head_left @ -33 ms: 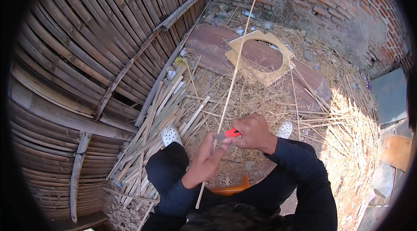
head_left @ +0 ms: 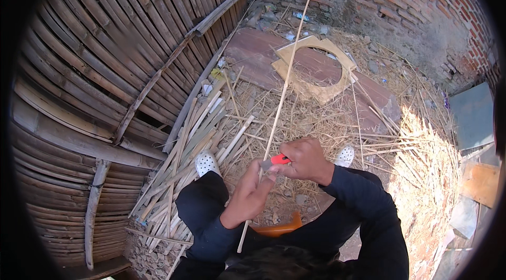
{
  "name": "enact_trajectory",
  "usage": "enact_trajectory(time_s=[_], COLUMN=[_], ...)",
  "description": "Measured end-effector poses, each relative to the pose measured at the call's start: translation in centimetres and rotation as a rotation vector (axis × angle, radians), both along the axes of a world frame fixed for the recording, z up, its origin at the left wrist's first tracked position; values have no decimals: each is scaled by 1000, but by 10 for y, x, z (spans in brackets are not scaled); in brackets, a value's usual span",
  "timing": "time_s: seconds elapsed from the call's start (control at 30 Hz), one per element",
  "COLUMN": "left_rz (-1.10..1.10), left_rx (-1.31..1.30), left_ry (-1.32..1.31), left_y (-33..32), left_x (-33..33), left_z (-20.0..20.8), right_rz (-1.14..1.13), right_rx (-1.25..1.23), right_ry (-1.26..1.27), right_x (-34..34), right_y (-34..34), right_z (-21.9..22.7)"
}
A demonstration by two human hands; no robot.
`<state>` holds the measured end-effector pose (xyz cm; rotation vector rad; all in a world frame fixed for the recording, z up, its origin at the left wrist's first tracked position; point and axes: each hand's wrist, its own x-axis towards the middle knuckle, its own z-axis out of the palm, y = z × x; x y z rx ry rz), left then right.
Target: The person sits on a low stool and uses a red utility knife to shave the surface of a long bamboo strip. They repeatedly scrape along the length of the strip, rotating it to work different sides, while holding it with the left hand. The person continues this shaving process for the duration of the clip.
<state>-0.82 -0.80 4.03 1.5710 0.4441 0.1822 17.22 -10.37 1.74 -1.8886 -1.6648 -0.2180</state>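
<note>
A long thin bamboo strip (head_left: 284, 89) slants from near my lap up toward the brick wall. My left hand (head_left: 247, 193) is closed around its lower part, with the strip's end showing below the palm. In my right hand (head_left: 304, 161) is a red-handled knife (head_left: 280, 159), gripped by the handle. Its short grey blade lies against the strip, right beside my left fingertips. Both hands are close together in front of my body, and part of the knife handle is hidden by my right fingers.
Bamboo slats (head_left: 182, 169) lie heaped at the left, next to a bamboo wall (head_left: 105, 53). A board with a round hole (head_left: 295, 86) rests on a brown panel (head_left: 253, 59) ahead. Shavings (head_left: 263, 106) litter the ground. A brick wall (head_left: 390, 1) closes the back. White clogs (head_left: 207, 163) are on my feet.
The knife and my right hand have shifted very slightly to the left along with small finger movement. The bamboo strip stays almost in place in my left hand.
</note>
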Motion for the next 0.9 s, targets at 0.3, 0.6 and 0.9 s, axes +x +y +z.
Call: enact_trajectory(time_s=[0.3, 0.6, 0.9], left_rz=[-58, -55, -92], left_rx=[164, 155, 44], left_ry=[58, 68, 93], left_y=[2, -1, 1], left_x=[-5, -6, -15], left_z=[6, 15, 12], right_rz=[-92, -10, -98], right_rx=[-16, -34, -33], right_ry=[7, -17, -37], right_x=[5, -3, 7], right_y=[8, 5, 13], right_z=[-4, -7, -11])
